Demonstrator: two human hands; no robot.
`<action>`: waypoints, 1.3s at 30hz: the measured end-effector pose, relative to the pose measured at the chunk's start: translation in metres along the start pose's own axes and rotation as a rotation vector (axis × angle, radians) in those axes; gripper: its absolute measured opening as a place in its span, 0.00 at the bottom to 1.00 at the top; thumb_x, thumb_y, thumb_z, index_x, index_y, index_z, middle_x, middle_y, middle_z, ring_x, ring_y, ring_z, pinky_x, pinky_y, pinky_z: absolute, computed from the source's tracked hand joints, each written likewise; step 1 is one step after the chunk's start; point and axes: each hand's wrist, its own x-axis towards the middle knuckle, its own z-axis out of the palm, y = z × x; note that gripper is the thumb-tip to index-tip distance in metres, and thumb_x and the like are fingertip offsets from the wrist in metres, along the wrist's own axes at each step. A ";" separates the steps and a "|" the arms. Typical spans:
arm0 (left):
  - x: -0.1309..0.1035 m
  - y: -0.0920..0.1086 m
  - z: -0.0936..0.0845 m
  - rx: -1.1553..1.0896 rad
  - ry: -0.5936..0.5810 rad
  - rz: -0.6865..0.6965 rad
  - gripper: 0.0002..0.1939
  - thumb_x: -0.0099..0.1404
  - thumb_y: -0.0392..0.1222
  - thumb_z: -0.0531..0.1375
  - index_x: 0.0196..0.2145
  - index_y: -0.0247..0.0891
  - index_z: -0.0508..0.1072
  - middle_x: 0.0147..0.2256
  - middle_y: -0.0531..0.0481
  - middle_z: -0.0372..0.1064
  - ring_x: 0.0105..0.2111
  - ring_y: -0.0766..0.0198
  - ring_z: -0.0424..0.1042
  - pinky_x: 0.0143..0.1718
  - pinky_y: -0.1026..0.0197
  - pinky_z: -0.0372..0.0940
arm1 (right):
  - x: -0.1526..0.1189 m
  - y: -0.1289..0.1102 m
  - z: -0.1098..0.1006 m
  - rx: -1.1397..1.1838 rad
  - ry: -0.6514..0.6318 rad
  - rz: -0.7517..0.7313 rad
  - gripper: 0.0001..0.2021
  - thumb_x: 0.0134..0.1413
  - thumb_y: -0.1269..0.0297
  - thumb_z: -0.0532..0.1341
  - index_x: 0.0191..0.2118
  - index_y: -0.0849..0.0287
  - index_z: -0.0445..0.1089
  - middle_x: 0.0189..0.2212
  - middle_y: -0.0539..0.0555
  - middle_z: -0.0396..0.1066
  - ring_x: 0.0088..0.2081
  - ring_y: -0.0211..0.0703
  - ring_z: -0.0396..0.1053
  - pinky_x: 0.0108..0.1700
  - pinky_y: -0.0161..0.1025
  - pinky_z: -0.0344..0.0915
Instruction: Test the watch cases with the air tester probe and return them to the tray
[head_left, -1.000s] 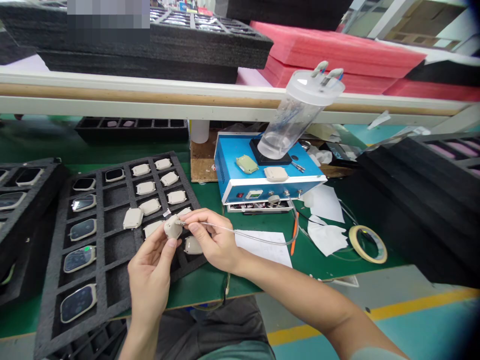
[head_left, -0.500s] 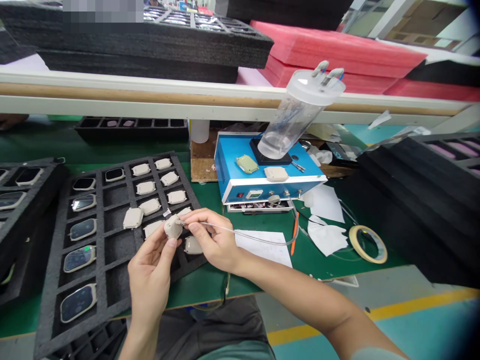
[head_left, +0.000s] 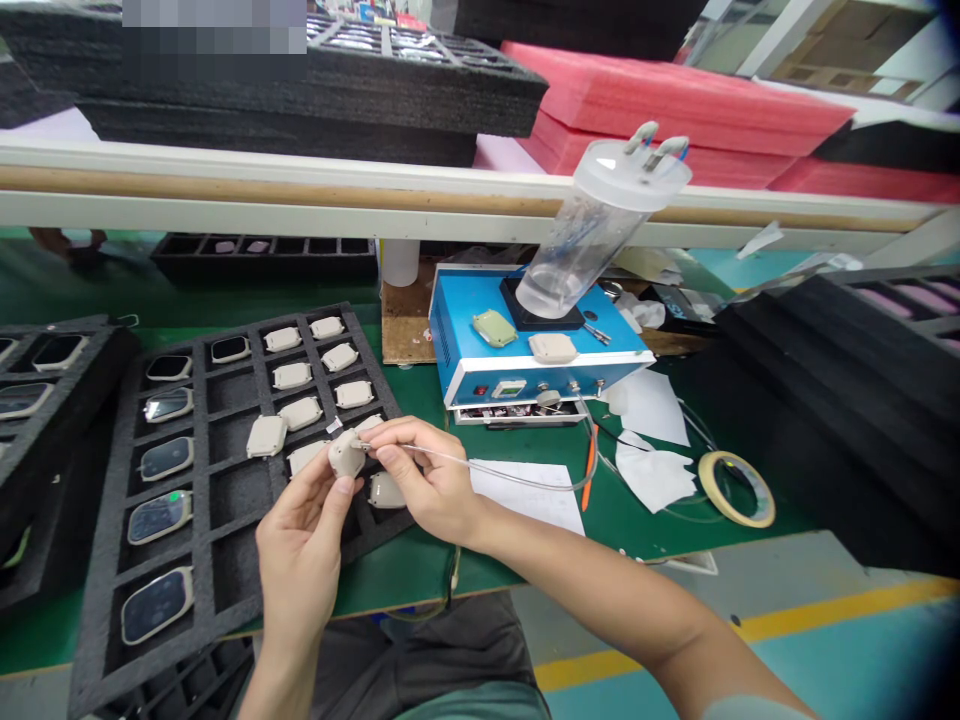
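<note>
Nearest the wearer, the left hand [head_left: 304, 545] gripped a pale watch case [head_left: 346, 455] between thumb and fingers, holding it tilted above the front part of the foam tray [head_left: 199, 500]. The right hand [head_left: 427, 480] pinched the end of a thin clear tube [head_left: 555, 486] right at that case; the fingers hid the exact contact.

The tray lay on the green bench [head_left: 405, 580], angled. Its left column held five dark-screened watches [head_left: 160, 517], and another sat at the top of the next column. Pale cases filled much of the two columns to the right, and one loose case [head_left: 266, 437] rested across a divider.

To the right of the hands, a white sheet [head_left: 525, 500] lay under the tube, with an orange tool [head_left: 589, 480] beside it, then crumpled tissue [head_left: 656, 478] and a tape roll [head_left: 706, 480].

Beyond these stood a blue box [head_left: 450, 310], the tube running to its front panel. On top were a greenish case [head_left: 493, 328], a second pale case [head_left: 553, 348] and a clear cylinder [head_left: 570, 250] in a black base.

Farthest back, a shelf [head_left: 300, 200] carried black foam stacks [head_left: 300, 115] and red foam blocks [head_left: 637, 100]
</note>
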 end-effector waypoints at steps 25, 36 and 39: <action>0.000 -0.001 -0.001 0.007 -0.008 0.000 0.21 0.64 0.45 0.74 0.54 0.43 0.82 0.53 0.46 0.81 0.50 0.55 0.82 0.48 0.62 0.79 | 0.002 -0.002 0.000 0.009 0.007 -0.046 0.05 0.69 0.64 0.64 0.43 0.54 0.79 0.43 0.56 0.82 0.46 0.44 0.81 0.45 0.39 0.81; 0.000 -0.002 -0.001 0.027 -0.004 0.008 0.22 0.63 0.46 0.74 0.54 0.41 0.82 0.53 0.45 0.81 0.50 0.53 0.82 0.48 0.59 0.80 | 0.002 -0.002 0.000 -0.019 0.002 -0.022 0.09 0.70 0.58 0.63 0.41 0.55 0.79 0.43 0.57 0.82 0.46 0.44 0.81 0.45 0.39 0.81; 0.000 -0.001 -0.001 0.042 -0.006 0.005 0.22 0.63 0.46 0.74 0.55 0.41 0.82 0.54 0.44 0.80 0.50 0.52 0.82 0.49 0.57 0.80 | 0.002 -0.002 0.000 -0.019 -0.004 -0.011 0.10 0.70 0.57 0.63 0.41 0.55 0.79 0.43 0.58 0.82 0.46 0.45 0.81 0.46 0.41 0.81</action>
